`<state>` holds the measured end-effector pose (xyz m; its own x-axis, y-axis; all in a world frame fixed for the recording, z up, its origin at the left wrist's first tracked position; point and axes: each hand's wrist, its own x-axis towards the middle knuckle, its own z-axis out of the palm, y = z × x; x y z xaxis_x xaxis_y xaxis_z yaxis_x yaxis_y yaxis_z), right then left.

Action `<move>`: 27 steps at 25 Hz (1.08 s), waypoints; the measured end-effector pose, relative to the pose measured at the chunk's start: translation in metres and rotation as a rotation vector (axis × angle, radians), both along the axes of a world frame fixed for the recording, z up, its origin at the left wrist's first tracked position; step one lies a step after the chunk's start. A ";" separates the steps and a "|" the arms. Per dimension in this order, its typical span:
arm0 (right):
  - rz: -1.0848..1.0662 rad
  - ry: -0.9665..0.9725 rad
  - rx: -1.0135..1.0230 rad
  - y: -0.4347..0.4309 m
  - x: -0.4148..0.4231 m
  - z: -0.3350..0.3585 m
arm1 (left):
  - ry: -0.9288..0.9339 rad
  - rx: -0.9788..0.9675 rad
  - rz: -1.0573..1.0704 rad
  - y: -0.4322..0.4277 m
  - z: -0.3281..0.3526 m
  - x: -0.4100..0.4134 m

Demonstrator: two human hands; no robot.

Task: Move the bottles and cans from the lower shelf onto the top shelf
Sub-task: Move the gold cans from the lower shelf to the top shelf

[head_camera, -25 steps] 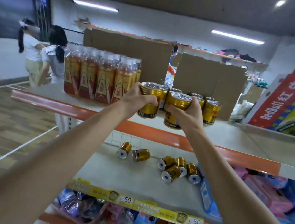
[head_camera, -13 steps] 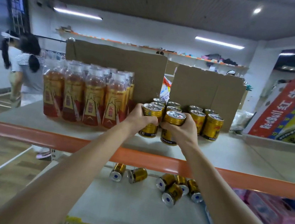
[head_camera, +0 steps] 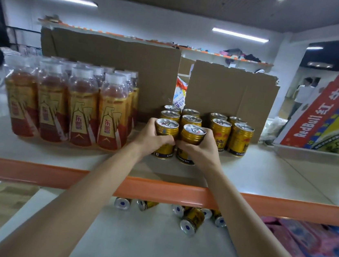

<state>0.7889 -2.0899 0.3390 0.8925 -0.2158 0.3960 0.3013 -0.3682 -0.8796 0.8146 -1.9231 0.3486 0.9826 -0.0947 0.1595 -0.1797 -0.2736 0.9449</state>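
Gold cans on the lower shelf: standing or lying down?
Lying down: the gold cans on the lower shelf rest on their sides, round ends facing the camera.

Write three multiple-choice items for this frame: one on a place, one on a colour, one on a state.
1. Relative to the upright cans on the top shelf, the bottles stand: A left; B right; C behind.
2. The top shelf's front edge is: A blue; B orange; C green.
3. The lower-shelf cans: A stand upright; B are boxed; C lie on their sides.
1A: bottles fill the shelf's left part. 2B: the strip is plainly orange. 3C: their round ends face outward.
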 end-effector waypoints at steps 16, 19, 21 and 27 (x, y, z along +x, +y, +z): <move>-0.079 -0.017 -0.101 -0.002 -0.002 -0.003 | -0.204 0.130 0.192 0.005 -0.016 0.004; -0.087 -0.032 -0.130 -0.002 0.001 -0.005 | -0.225 0.167 0.185 0.004 -0.014 0.003; -0.102 -0.028 -0.143 -0.001 0.003 -0.007 | -0.244 0.201 0.186 0.004 -0.012 0.000; -0.110 -0.012 -0.098 -0.001 0.003 -0.010 | -0.300 0.252 0.153 0.007 -0.010 -0.004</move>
